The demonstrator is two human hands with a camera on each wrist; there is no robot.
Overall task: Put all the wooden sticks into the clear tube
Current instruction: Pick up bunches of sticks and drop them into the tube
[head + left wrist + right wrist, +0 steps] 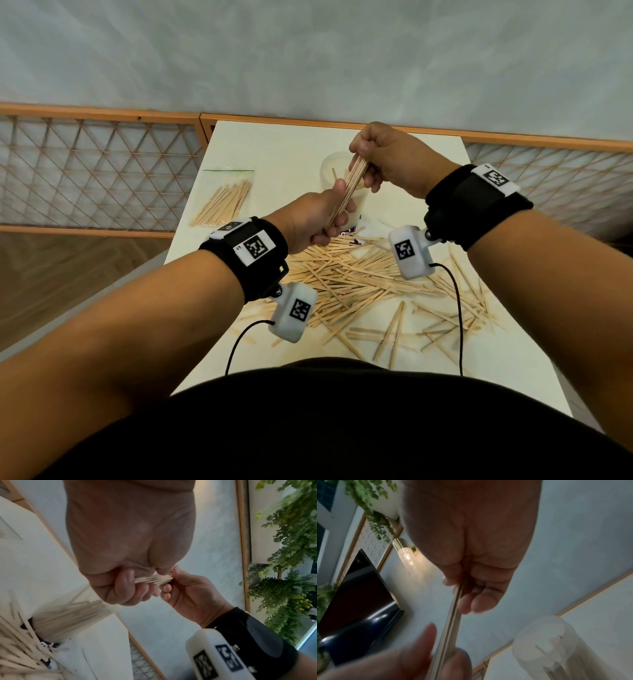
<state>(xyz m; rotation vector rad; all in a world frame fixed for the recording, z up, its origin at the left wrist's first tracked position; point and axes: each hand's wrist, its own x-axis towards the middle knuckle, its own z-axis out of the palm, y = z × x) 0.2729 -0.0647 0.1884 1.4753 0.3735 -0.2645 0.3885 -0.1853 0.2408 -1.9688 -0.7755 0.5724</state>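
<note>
Both hands are raised over the middle of the bench (260,144), clamped on one bundle of sticks (347,192): the left hand (308,219) grips its lower end, the right hand (383,154) pinches its upper end. The clear tube (556,649) stands upright just behind them, partly hidden, with sticks already inside. A loose pile of sticks (359,284) spreads across the near half of the bench, some reaching close to its right edge. A bag of sticks (226,202) lies near the left edge. The far strip of bench is bare.
</note>
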